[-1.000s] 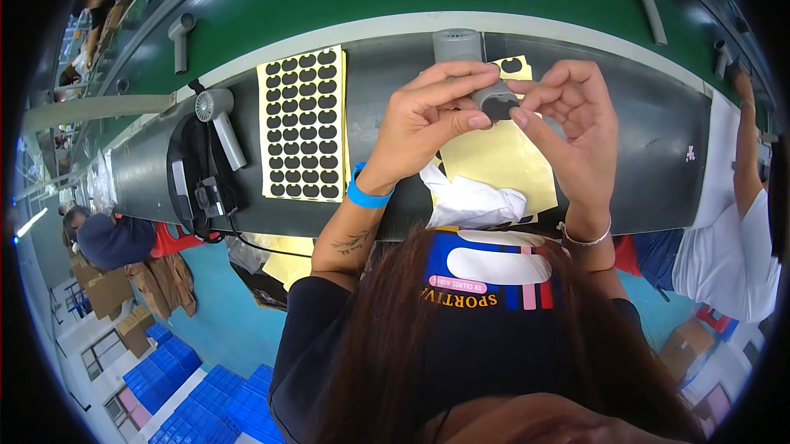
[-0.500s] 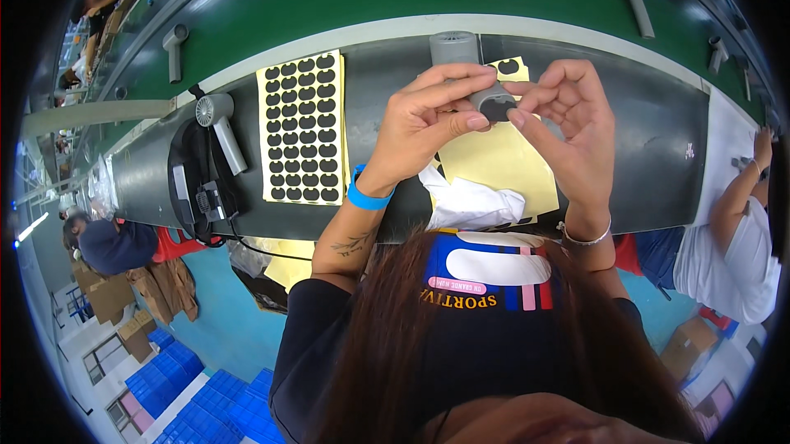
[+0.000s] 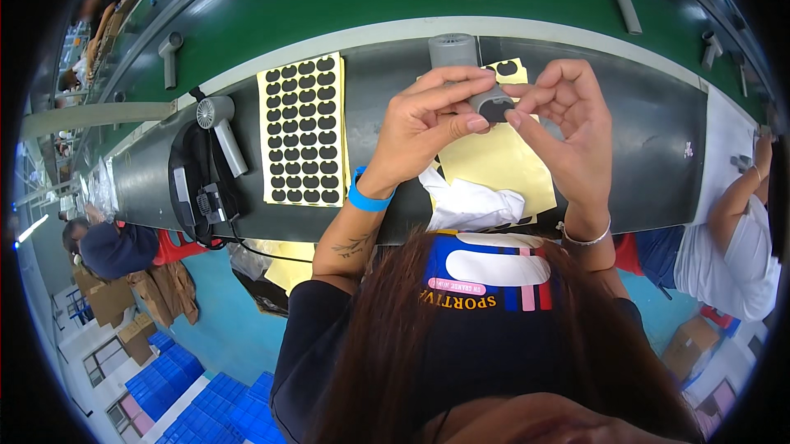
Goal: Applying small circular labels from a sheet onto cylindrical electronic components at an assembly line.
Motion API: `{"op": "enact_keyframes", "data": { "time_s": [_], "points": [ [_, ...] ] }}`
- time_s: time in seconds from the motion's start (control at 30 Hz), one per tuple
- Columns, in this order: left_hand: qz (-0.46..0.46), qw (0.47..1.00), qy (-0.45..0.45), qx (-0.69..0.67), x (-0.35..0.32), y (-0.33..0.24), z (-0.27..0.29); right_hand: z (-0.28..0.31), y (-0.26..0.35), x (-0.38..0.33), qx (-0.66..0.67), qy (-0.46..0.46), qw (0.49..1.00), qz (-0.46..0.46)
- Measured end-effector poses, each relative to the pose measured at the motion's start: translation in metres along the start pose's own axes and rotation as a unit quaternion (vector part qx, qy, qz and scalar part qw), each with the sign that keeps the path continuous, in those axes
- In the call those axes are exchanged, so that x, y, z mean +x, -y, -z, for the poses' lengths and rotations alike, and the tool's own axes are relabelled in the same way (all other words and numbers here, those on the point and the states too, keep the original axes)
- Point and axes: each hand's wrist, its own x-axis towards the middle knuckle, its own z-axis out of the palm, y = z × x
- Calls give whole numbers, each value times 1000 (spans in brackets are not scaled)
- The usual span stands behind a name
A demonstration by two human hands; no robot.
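A grey hair dryer (image 3: 453, 51) is held over the black worktop, the end of its handle (image 3: 490, 100) turned toward me. My left hand (image 3: 432, 115) is closed around the handle, thumb below and fingers above. At the handle's end, the thumb and index finger of my right hand (image 3: 568, 119) pinch its edge; the other fingers curl up. A dark patch shows on that end; whether it is a sticker I cannot tell. Beneath my hands lie yellow backing sheets (image 3: 514, 164) and a crumpled white cloth (image 3: 473, 201).
On the left are a sheet of black stickers (image 3: 303, 127), another grey hair dryer (image 3: 222, 131) and a black corded device (image 3: 197, 181). Beyond the worktop, a green conveyor (image 3: 329, 0) carries several hair dryers. People sit at both sides, including a person in white (image 3: 728, 255).
The hair dryers on the green conveyor have shifted slightly left. My hands keep nearly the same grip on the dryer, with its handle end tilted a little.
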Motion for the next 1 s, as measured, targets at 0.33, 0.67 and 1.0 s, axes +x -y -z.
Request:
{"op": "enact_keyframes", "data": {
  "time_s": [0.33, 0.67, 1.0],
  "points": [
    [-8, 1000, -6, 19, -1, -1, -5, -1, 2, -2, -55, -6, 998, 26],
    [-19, 999, -38, 32, 0, -2, -13, -5, 7, -6, -183, -53, 979, 65],
    [-26, 998, -26, 52, 0, -4, -13, -6, 5, -5, -265, -74, 955, 111]
  ]
}}
